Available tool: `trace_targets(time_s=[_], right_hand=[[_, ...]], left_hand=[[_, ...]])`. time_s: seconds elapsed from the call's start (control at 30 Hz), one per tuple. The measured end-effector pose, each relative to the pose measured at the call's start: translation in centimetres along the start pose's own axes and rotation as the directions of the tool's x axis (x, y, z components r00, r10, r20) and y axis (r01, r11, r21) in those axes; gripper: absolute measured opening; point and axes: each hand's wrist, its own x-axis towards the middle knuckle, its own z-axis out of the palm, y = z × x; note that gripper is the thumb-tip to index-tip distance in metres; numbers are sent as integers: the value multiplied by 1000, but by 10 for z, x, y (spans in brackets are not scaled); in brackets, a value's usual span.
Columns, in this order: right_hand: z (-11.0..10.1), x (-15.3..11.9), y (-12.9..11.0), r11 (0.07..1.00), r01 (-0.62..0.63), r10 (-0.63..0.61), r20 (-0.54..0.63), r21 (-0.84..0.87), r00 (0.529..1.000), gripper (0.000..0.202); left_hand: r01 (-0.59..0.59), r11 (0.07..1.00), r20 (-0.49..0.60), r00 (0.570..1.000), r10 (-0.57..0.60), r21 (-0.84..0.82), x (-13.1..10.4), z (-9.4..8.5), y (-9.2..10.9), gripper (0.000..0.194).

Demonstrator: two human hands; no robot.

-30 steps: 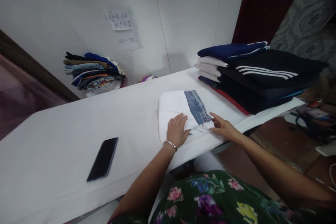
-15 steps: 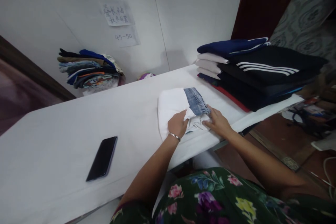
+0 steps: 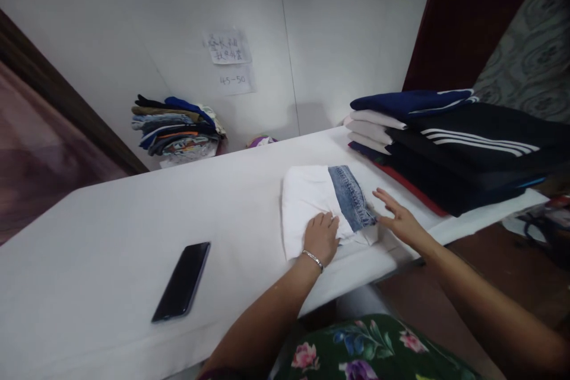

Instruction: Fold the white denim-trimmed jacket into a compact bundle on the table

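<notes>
A folded white garment point(image 3: 307, 190) with a blue denim band point(image 3: 350, 196) along its right part lies on the white-covered table. My left hand point(image 3: 321, 237) rests flat on the garment's near part, its fingers stretched out over the cloth; a silver bracelet circles that wrist. Just off the garment's right edge is my right hand point(image 3: 403, 222), fingers spread and holding nothing. Its thumb is close to the denim corner; whether it touches cannot be told.
To the right stands a tall stack of folded dark clothes point(image 3: 472, 154) with light grey pieces. A phone point(image 3: 182, 282) lies on the table point(image 3: 111, 237) at left. Beyond the far edge is another pile of folded clothes point(image 3: 178, 124). Paper notes point(image 3: 229, 47) hang on the wall.
My left hand has let go of the white fold it was pinching and now lies flat on it. My right hand has come off the cloth, to the right. The view has shifted.
</notes>
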Motion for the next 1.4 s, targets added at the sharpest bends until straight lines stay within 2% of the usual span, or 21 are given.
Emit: trace_targets(time_s=[0.07, 0.1, 0.17, 0.23, 0.3, 0.4, 0.43, 0.47, 0.6, 0.77, 0.87, 0.97, 1.03, 1.13, 1.27, 1.4], right_hand=[[0, 9, -31, 987, 149, -152, -52, -54, 987, 53], [4, 16, -48, 969, 231, -235, -41, -90, 971, 52], [18, 34, -75, 905, 380, -383, 26, -188, 924, 53], [37, 58, -88, 826, 468, -456, 116, -314, 882, 55], [54, 82, -85, 767, 455, -408, 204, -451, 890, 57], [73, 113, -58, 725, 306, -124, 321, -617, 939, 60], [77, 119, -48, 721, 259, -28, 347, -643, 938, 60], [80, 124, -38, 713, 251, 7, 365, -654, 931, 61], [82, 129, -15, 690, 286, -28, 370, -665, 929, 64], [80, 127, -7, 689, 303, -63, 363, -658, 930, 67], [80, 126, -5, 699, 306, -83, 351, -647, 933, 69], [79, 121, -4, 744, 276, -106, 301, -608, 948, 69], [78, 117, -4, 768, 250, -110, 263, -590, 959, 67], [77, 115, -6, 758, 244, -101, 262, -605, 960, 64], [76, 126, -19, 679, 276, -70, 314, -680, 947, 64], [80, 150, -44, 638, 346, -181, 303, -688, 936, 68]], left_hand=[[1, 1000, -9, 1000, -1, -3, 0, 2, 0, 55], [2, 1000, -15, 1000, -2, -3, -1, 3, 1, 55], [4, 1000, -29, 1000, -5, -3, -2, 5, 1, 56], [6, 1000, -40, 999, -6, -5, -3, 6, 2, 57], [5, 1000, -42, 999, -5, -12, -4, 6, 4, 58], [-6, 1000, -33, 999, 5, -20, -5, 2, 7, 54], [-10, 1000, -33, 999, 9, -20, -5, 1, 8, 53], [-15, 1000, -35, 999, 14, -18, -5, -1, 9, 51], [-19, 1000, -51, 999, 19, -15, -8, -3, 13, 49], [12, 995, -8, 1000, -13, -100, -4, -12, 16, 60], [97, 976, 24, 995, -94, -197, 7, -27, -2, 61], [292, 941, -32, 953, -302, -173, 17, -37, -33, 63], [417, 896, 8, 907, -421, -150, 21, -33, -53, 68], [512, 842, 134, 859, -495, -172, 21, -15, -68, 75], [516, 833, 127, 857, -500, -199, 17, 1, -68, 77], [511, 836, 123, 860, -496, -200, 16, -1, -67, 78]])
